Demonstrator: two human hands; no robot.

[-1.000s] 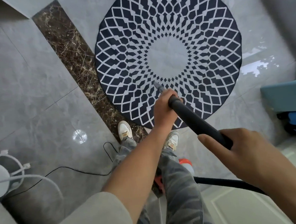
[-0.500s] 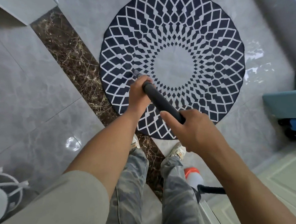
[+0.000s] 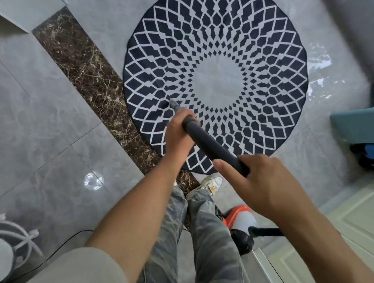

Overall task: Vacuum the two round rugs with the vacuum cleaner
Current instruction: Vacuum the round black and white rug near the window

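Head view. 1 round rug (image 3: 263,38) lies ahead of the feet; the 2nd is not in view. The left hand (image 3: 177,135) grips the vacuum wand (image 3: 210,146) near its nozzle (image 3: 174,104), and the right hand (image 3: 265,184) wraps the upper end. Advised: slow, overlapping strokes with the tip kept on the pile. The wand's long axis runs from lower right to upper left, with the nozzle on the rug's left part.

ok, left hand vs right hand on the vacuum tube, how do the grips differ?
Left hand holds the vacuum tube low, just behind the nozzle, over the rug; right hand holds its upper end, nearer the camera. Left hand's fingers curl over the tube; right hand's thumb sticks out straight. Both grip the tube.
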